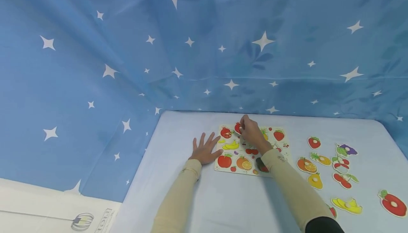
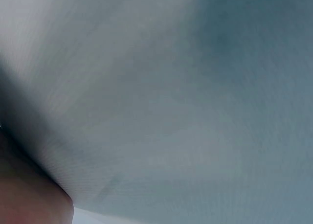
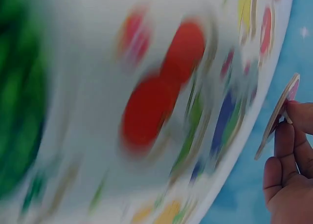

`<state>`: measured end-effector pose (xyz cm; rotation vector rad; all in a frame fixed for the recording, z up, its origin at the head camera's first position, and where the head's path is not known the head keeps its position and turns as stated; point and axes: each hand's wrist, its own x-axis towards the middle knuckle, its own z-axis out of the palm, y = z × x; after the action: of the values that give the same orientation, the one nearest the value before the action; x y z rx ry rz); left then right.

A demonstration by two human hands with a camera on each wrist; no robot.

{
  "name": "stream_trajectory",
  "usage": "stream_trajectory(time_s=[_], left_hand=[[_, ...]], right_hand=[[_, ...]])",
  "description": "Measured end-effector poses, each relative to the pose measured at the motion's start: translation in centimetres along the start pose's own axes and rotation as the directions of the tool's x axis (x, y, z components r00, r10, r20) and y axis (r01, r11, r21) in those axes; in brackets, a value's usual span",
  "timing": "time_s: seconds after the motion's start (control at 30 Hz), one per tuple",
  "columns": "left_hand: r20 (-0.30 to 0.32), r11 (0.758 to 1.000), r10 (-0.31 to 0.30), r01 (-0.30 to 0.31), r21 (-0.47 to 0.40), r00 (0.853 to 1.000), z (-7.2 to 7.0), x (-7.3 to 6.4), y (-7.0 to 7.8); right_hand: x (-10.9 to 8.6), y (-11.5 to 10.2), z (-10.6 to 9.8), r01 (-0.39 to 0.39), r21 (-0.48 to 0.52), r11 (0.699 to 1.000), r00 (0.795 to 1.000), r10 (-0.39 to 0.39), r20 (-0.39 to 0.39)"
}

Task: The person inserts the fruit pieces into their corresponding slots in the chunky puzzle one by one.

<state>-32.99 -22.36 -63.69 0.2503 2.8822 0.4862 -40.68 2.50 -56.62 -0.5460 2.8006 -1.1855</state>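
My right hand (image 1: pixel 254 134) pinches a flat red fruit puzzle piece (image 1: pixel 237 128), apparently a pomegranate, over the top row of the fruit puzzle board (image 1: pixel 220 167). In the right wrist view the piece (image 3: pixel 277 117) appears edge-on, held between thumb and fingertips, tilted and off the board. My left hand (image 1: pixel 204 151) lies with fingers spread on the table at the board's left edge, its thumb reaching the board. Red cherries (image 1: pixel 251 151), bananas (image 1: pixel 231 145), an apple (image 1: pixel 224 161) and an orange (image 1: pixel 244 163) show on the board. The right forearm hides some of its right side.
Loose fruit pieces lie right of the board, among them a strawberry (image 1: pixel 314 142), an orange (image 1: pixel 306 165), a pear (image 1: pixel 315 181), grapes (image 1: pixel 349 150), bananas (image 1: pixel 347 205) and a large red piece (image 1: pixel 393 203). A blue starred curtain (image 1: pixel 223 63) hangs behind the white table (image 1: pixel 229 204).
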Motion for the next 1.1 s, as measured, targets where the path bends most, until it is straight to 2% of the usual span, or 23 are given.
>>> stream_trajectory(time_s=[0.13, 0.37, 0.63, 0.9, 0.97, 1.1], left_hand=[[0.015, 1.0, -0.009, 0.009, 0.01, 1.0, -0.2, -0.1, 0.2], [0.046, 1.0, -0.01, 0.01, 0.0, 0.999, -0.9, -0.4, 0.9], [0.042, 1.0, -0.013, 0.013, 0.008, 0.999, -1.2, -0.4, 0.7], [0.024, 0.999, -0.004, 0.003, 0.053, 1.0, -0.8, 0.0, 0.6], [0.029, 0.999, -0.008, 0.007, 0.038, 1.0, -1.0, 0.0, 0.7], [0.038, 1.0, -0.011, 0.011, 0.021, 0.999, -1.1, -0.1, 0.3]], right_hand=[[0.6, -1.4, 2.3, 0.014, -0.003, 1.0, 0.998, -0.013, 0.053], [1.0, -2.0, 4.7, 0.034, -0.07, 0.997, 0.997, -0.029, 0.075], [2.2, -2.7, 5.7, 0.021, -0.095, 0.995, 0.995, -0.011, 0.098], [2.8, -2.3, 6.0, 0.079, -0.123, 0.989, 0.995, -0.07, 0.072], [2.8, -2.3, 6.0, 0.071, -0.125, 0.99, 0.996, -0.064, 0.066], [2.6, -2.0, 5.9, 0.065, -0.199, 0.978, 0.997, -0.058, 0.04]])
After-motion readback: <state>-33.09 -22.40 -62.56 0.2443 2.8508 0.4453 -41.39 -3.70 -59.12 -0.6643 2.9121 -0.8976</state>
